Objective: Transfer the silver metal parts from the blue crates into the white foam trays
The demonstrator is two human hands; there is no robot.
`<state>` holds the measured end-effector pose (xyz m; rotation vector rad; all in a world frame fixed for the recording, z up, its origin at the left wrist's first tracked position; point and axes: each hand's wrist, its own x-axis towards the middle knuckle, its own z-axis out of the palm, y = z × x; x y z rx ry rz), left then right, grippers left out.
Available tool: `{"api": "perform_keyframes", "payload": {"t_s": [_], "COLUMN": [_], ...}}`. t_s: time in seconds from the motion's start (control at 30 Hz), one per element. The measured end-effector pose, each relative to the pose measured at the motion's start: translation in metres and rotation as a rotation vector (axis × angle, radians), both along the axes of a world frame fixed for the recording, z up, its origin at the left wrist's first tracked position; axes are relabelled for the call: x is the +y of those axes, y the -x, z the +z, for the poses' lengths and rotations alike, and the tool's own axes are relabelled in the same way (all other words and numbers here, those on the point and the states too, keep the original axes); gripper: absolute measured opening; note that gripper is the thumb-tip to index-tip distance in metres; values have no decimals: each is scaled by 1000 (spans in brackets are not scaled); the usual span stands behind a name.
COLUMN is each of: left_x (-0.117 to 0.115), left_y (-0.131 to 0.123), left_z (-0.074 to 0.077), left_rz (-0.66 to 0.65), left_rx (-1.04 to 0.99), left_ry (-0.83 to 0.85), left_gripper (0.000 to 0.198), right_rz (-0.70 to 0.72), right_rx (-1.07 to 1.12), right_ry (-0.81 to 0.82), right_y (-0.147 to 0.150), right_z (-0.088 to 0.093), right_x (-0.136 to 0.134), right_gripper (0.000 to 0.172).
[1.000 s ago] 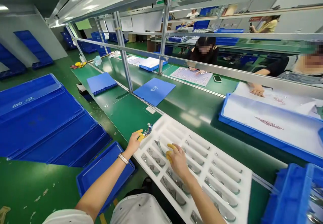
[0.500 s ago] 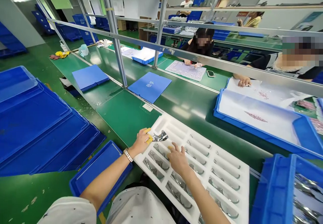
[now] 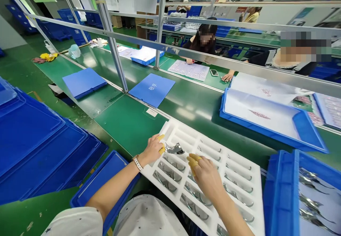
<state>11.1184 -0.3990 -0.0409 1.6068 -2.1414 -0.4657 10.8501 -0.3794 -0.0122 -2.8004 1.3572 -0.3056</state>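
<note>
Through the head camera I see my left hand (image 3: 151, 150) clenched on a curved, mirror-bright metal piece (image 3: 173, 149), pinching it between fingertips (image 3: 161, 150) sheathed in yellow rubber. The piece sits over the top-left corner of a white foam tray (image 3: 255, 207); I cannot tell whether it touches the foam. A beaded wristband (image 3: 137, 163) circles my left wrist.

My right hand (image 3: 206, 177) hovers over the tray's middle, its fingers (image 3: 193, 160) bent and bunched in the same yellow rubber. I see nothing between them, and I cannot tell whether they are closed or touching the foam.

The tray's matte surface is moulded into rows of narrow rectangular slots, many holding polished, crescent-shaped metal pieces (image 3: 170, 172). At 4 o'clock, a blue plastic bin (image 3: 281, 193) holds slim, shiny pieces (image 3: 310, 197) on a pale liner. At 2 o'clock, a blue tray (image 3: 255, 127) lined with soft white sheeting rests on the smooth green bench (image 3: 128, 129).

A blue crate (image 3: 101, 179) sits at 7 o'clock, with ribbed blue lids (image 3: 39, 143) stacked at 9 o'clock. A flat blue folder (image 3: 151, 88) lies at 12 o'clock. Beyond an aluminium rail (image 3: 186, 55), a co-worker's hand (image 3: 227, 75) rests near the far end of the white sheeting.
</note>
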Motion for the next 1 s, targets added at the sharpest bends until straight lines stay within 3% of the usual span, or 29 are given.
{"api": "perform_keyframes", "payload": {"t_s": [0.1, 0.17, 0.4, 0.47, 0.6, 0.73, 0.87, 1.0], "left_x": [-8, -14, -31, -36, -47, -49, -45, -43], "left_y": [8, 13, 19, 17, 13, 15, 21, 22], "left_z": [11, 17, 22, 18, 4, -20, -37, -41], "left_rz": [-89, -143, -187, -146, 59, 183, 211, 196], "left_rx": [-33, -42, -43, -18, 94, 111, 24, -59], "left_ry": [-56, -78, -191, -212, -135, -63, -10, 66], "left_gripper": [18, 17, 18, 18, 24, 37, 46, 44], "right_rz": [7, 34, 49, 68, 13, 12, -38, -68], "right_rx": [1, 57, 65, 1, -155, -112, 59, 217], "right_ry": [86, 69, -37, -78, -156, -236, -322, -410], "right_y": [11, 8, 0, 5, 15, 14, 1, -25], "right_z": [15, 15, -22, -32, -50, -60, -56, -37], "right_x": [-2, -8, -18, -21, -33, -46, -56, -58], "right_gripper": [37, 32, 25, 28, 31, 38, 42, 37]}}
